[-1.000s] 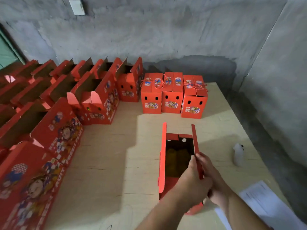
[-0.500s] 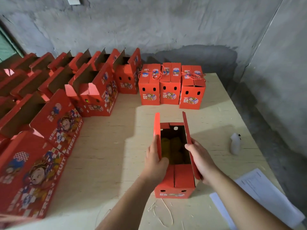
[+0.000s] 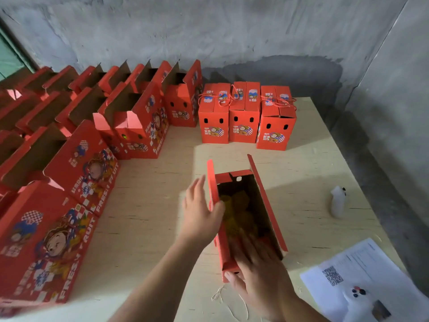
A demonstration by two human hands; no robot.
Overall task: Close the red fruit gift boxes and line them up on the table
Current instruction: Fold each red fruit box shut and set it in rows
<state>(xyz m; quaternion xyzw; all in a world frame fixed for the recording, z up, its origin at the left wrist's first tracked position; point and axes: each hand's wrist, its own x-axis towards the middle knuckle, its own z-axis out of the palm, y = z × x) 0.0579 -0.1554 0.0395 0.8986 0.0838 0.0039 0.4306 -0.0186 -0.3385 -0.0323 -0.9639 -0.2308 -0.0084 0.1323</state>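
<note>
While both long flaps are standing upright, working on the open box (image 3: 241, 214) in the middle of the table (image 3: 148, 205), long axis running away from the body toward the three closed boxes (image 3: 246, 115) lined up at the far edge. Pressing the left hand (image 3: 199, 214) against the outside of the left long flap (image 3: 212, 194), fingers straight and slightly spread, thumb hooking over the flap's rim. Reaching with the right hand (image 3: 260, 268) over the near end of the box, palm down, on the near short flap; too blurred to say whether those fingers are spread or together. Judging the next fold as inward from the near end, so the right hand is the nearer one, with the far short flap (image 3: 232, 176) already turned in. Seeing yellowish fruit (image 3: 239, 212) dimly inside.

Sitting on pale plywood, with many open-topped boxes (image 3: 130, 117) massed along the left side, a small white bottle (image 3: 337, 201) to the right, and printed sheets of paper (image 3: 362, 275) at the near right corner. Backing onto rough grey concrete walls (image 3: 232, 31) meeting in a corner.
</note>
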